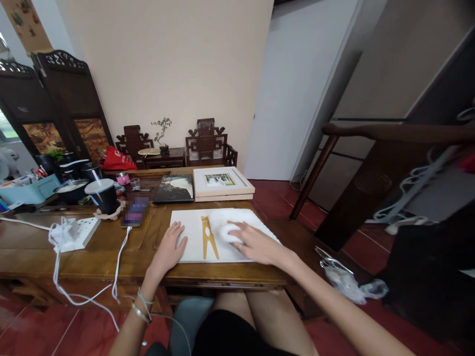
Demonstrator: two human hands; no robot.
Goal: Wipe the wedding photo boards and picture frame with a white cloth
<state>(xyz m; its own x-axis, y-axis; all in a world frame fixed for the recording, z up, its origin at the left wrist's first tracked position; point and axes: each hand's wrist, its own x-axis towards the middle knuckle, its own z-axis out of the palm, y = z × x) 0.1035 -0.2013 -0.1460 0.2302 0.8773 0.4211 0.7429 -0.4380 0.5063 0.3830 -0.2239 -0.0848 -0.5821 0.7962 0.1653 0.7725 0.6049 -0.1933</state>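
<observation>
A white board (193, 227) lies on the wooden table in front of me. On its middle is a flat mustard-yellow cutout (206, 232), shaped like a clothespin with two legs and small points on top. White fluffy batting (252, 216) covers much of the board's right part. My left hand (169, 251) rests flat on the board's left edge, fingers stretched and thumb apart. Over the batting, my right hand (256, 243) grips a rounded wad of white fluff (227, 232), right of the cutout. The palm side of that hand is hidden.
Behind the board lie a dark photo album (173, 189) and a white picture frame (222, 182). To the left are a charging phone (134, 212), a lidded cup (102, 195) and a power strip (76, 233) with loose cables. Scissors (334, 261) and plastic bags (347, 284) lie at right.
</observation>
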